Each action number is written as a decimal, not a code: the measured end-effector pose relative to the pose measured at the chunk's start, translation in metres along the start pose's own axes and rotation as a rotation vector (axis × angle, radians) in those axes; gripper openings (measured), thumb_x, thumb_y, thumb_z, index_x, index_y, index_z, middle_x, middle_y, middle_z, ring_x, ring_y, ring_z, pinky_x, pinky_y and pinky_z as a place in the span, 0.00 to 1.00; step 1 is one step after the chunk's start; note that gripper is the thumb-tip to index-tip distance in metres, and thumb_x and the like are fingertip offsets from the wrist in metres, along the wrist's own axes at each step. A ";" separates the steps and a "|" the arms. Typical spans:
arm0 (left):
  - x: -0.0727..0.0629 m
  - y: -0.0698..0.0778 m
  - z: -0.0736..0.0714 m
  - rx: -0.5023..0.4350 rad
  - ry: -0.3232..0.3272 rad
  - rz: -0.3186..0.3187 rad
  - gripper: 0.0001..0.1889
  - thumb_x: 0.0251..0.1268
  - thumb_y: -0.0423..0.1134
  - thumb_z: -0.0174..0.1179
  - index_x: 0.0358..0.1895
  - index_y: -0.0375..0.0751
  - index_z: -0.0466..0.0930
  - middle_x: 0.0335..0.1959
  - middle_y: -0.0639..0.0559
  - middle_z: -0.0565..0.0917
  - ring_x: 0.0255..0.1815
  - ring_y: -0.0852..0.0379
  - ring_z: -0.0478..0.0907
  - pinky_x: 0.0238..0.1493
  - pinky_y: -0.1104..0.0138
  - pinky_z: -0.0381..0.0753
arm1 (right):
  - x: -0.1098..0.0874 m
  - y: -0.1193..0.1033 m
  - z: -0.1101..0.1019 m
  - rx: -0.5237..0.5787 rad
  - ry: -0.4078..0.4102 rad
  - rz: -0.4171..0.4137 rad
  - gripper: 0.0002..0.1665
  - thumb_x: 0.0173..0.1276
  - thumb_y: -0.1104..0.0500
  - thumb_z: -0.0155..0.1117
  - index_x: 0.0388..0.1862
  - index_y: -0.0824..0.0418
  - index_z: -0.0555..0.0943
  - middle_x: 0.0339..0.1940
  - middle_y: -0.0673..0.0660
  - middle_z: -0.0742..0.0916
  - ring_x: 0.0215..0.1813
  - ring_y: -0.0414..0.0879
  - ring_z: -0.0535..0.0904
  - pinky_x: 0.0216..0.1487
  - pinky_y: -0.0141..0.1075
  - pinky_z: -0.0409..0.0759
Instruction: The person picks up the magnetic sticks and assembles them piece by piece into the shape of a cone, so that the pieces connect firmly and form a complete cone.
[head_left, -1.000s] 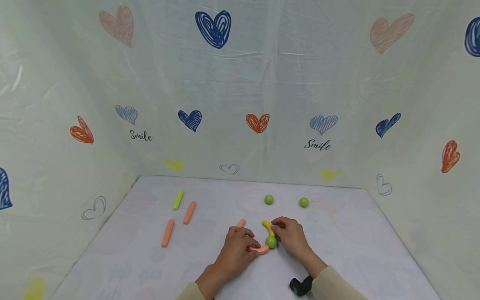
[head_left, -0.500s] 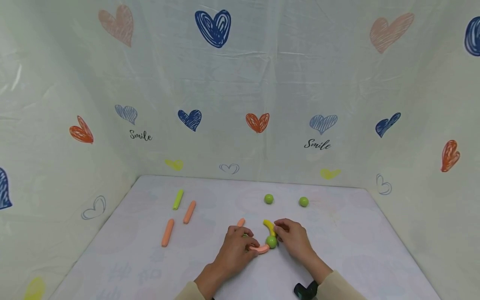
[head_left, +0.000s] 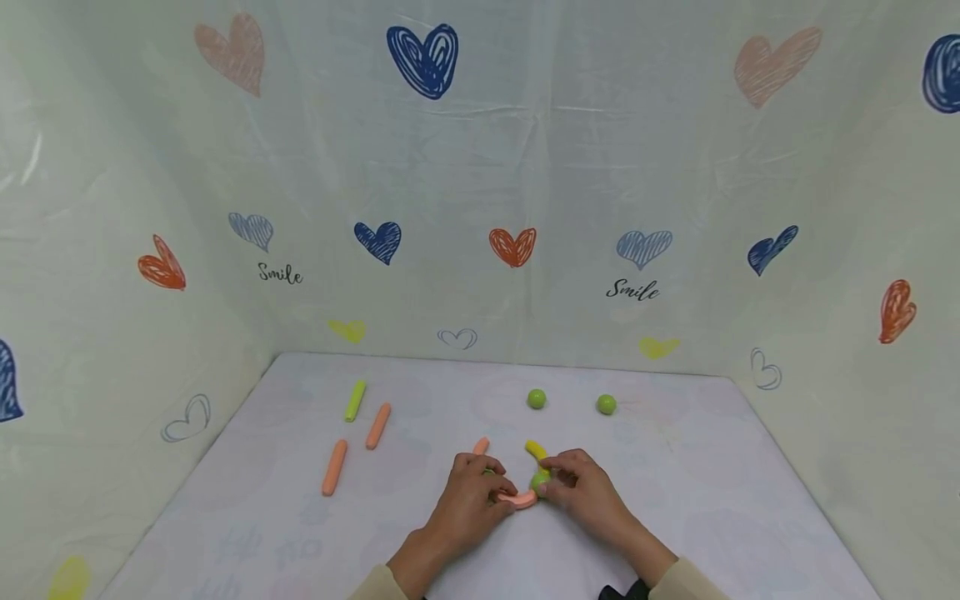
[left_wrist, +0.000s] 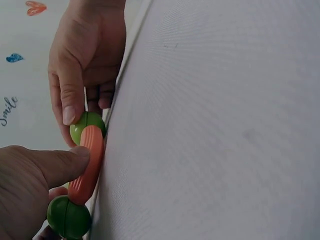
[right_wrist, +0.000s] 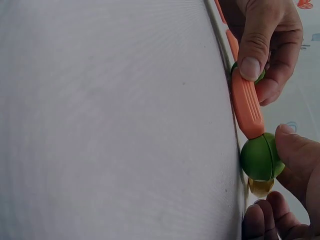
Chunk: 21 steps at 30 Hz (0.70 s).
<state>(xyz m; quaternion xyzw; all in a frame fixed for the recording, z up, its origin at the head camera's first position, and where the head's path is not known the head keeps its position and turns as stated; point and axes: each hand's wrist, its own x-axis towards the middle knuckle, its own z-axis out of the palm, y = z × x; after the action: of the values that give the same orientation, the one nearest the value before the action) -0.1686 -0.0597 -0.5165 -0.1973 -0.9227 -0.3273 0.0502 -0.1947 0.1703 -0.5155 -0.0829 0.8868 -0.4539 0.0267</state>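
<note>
The backdrop [head_left: 480, 150], beyond all fingers, is a creased, slightly shiny sheet w/ printed hearts; the tabletop [head_left: 675, 475] under them is pale, smooth-looking, faintly patterned. The left hand [head_left: 468, 496] has its fingers pinching the curved rod [head_left: 523, 500], orange, ribbed along one face, prob. hard plastic. The right hand [head_left: 592, 492] has thumb + fingers pinching the right ball [head_left: 537, 482], green, glossy, w/ a seam round it. Progress: approx. half the pcs look assembled, I'd judge. Btwn the two sets of fingers, the curved rod meets the right ball at one end & the left ball [left_wrist: 69, 217] at the other. The yellow rod [head_left: 536, 451], bent, runs from the right ball to just past the right fingers; the far rod [head_left: 481, 446], orange, pokes out past the left fingers, its join hidden. Prob. left to use: the near rod [head_left: 334, 467] & mid rod [head_left: 378, 426], both straight, orange, round-ended, + the slimmer lime rod [head_left: 355, 401], all well left of the left fingers; also the inner ball [head_left: 536, 399] & outer ball [head_left: 607, 404], green, shiny, loose beyond the right fingers.
</note>
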 end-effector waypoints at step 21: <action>0.029 -0.002 -0.028 -0.039 0.030 -0.111 0.07 0.66 0.46 0.74 0.44 0.53 0.92 0.55 0.55 0.81 0.66 0.47 0.68 0.62 0.50 0.77 | -0.001 0.010 0.000 -0.004 -0.025 -0.063 0.17 0.61 0.53 0.82 0.49 0.51 0.91 0.46 0.50 0.82 0.41 0.40 0.74 0.42 0.29 0.74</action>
<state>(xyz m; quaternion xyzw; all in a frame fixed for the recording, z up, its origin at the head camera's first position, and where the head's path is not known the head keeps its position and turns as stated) -0.1966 -0.0686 -0.4893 -0.1417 -0.9249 -0.3503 0.0417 -0.1949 0.1759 -0.5234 -0.1166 0.8842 -0.4518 0.0231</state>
